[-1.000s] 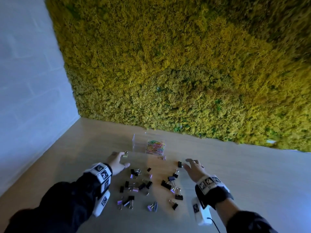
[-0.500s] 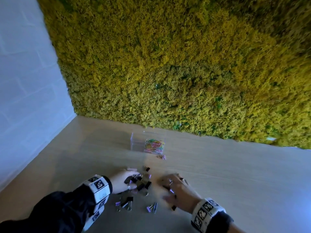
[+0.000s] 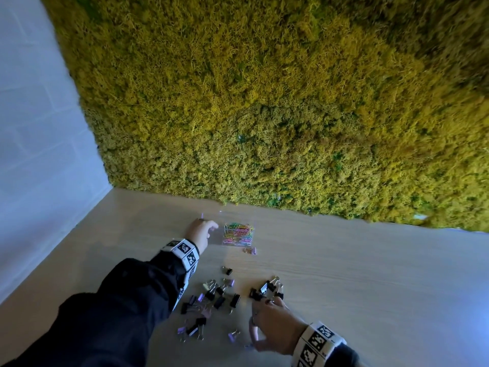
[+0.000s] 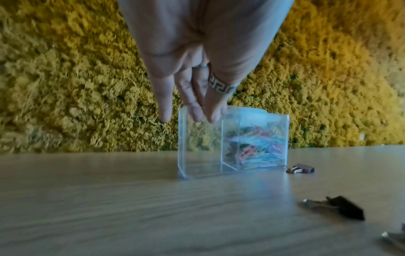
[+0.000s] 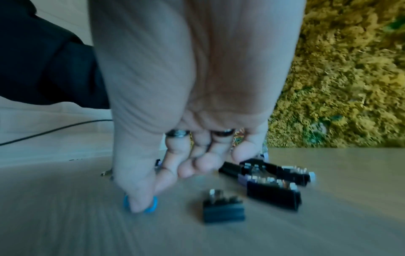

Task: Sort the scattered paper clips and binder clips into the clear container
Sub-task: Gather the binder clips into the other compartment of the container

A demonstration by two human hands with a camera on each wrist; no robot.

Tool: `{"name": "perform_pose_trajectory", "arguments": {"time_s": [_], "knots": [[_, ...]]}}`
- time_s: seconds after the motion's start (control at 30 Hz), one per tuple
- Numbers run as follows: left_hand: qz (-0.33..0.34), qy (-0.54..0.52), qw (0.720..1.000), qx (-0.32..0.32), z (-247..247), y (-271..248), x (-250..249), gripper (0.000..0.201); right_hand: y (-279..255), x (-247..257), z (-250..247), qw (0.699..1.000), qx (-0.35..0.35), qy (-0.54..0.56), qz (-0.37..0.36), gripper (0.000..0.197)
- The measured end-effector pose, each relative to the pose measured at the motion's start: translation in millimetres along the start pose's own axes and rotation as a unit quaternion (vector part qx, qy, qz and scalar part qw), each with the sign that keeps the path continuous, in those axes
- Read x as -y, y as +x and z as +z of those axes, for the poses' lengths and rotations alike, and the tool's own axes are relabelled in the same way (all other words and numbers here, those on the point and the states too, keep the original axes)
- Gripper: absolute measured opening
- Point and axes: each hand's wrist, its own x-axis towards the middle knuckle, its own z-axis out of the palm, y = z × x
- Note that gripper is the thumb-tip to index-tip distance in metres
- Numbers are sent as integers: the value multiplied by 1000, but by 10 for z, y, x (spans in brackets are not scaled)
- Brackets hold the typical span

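Moss covered the wall behind the table, where the clear container stood just in front of that wall. Its right compartment held a heap of coloured paper clips; the left one looked bare. Over the container's left rim hung the left hand, fingers straight and loosely together, tips touching or just above the rim and holding nothing. Nearer the person than the container lay the scattered binder clips, black and purple, with 1 purple clip just beside its front right corner. Right of the scatter, the right hand pinched a small blue clip between thumb and forefinger against the table.
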Motion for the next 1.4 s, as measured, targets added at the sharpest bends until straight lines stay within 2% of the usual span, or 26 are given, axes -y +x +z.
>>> {"name": "perform_pose_trajectory", "arguments": {"time_s": [0.03, 0.1, 0.2, 0.3, 0.33, 0.43, 0.57, 0.6, 0.63, 0.73, 0.8, 0.9, 1.0, 1.03, 1.07, 1.1, 1.17, 1.23, 1.27, 1.33, 1.37, 1.4], "knots": [[1, -9, 1000, -6, 21, 1, 29, 39, 32, -2, -59, 1000, -2, 5, 7, 26], [4, -32, 999, -4, 57, -20, 76, 34, 188, -94, -243, 993, -60, 88, 49, 20], [22, -67, 997, 19, 78, -126, 90, 28, 558, -348, -626, 975, -121, 152, 110, 34], [15, -89, 996, 25, 106, -278, 92, 27, 853, -464, -952, 957, -191, 158, 148, 31], [16, -89, 996, 25, 113, -316, 97, 27, 937, -472, -982, 955, -201, 154, 153, 31], [32, -79, 996, 26, 101, -379, 128, 27, 1022, -456, -1016, 959, -161, 164, 168, 22], [17, -101, 995, 11, 30, -397, 173, 32, 945, -638, -931, 909, -220, 260, 239, 19], [16, -102, 995, 11, 14, -404, 172, 32, 940, -680, -880, 906, -212, 264, 253, 22], [21, -99, 995, 10, 5, -404, 164, 31, 938, -712, -786, 918, -161, 256, 257, 26], [33, -89, 995, 5, -23, -414, 155, 26, 845, -639, -493, 954, 68, 207, 205, 36], [30, -87, 996, 7, -30, -411, 170, 28, 700, -533, -339, 965, 135, 161, 157, 42], [39, -69, 997, 15, -36, -448, 166, 29, 431, -471, -188, 959, 121, 217, 138, 49], [72, -59, 992, -84, -126, -548, 86, 20, 209, -531, -191, 936, -13, 312, 160, 44], [83, -67, 988, -111, -164, -603, 59, 17, 156, -613, -145, 936, -43, 305, 170, 66], [85, -67, 988, -107, -192, -670, 42, 17, 108, -674, -126, 939, -28, 287, 186, 93], [70, -52, 994, -66, -193, -735, 39, 24, 70, -687, -128, 943, 13, 258, 211, 107], [4, 27, 996, 90, -102, -841, 82, 56, 53, -637, -112, 945, 87, 212, 235, 100], [-66, 98, 966, 229, 62, -921, 146, 90, 75, -491, -121, 945, 118, 215, 216, 94], [-80, 116, 955, 260, 144, -955, 162, 99, 98, -410, -113, 948, 113, 215, 206, 106], [-75, 125, 954, 263, 296, -982, 158, 99, 170, -303, -62, 951, 77, 229, 194, 134], [-68, 117, 959, 251, 353, -984, 137, 92, 205, -270, -40, 952, 63, 231, 191, 129], [-65, 104, 963, 239, 391, -986, 110, 81, 235, -231, -54, 952, 60, 227, 196, 107]]}}
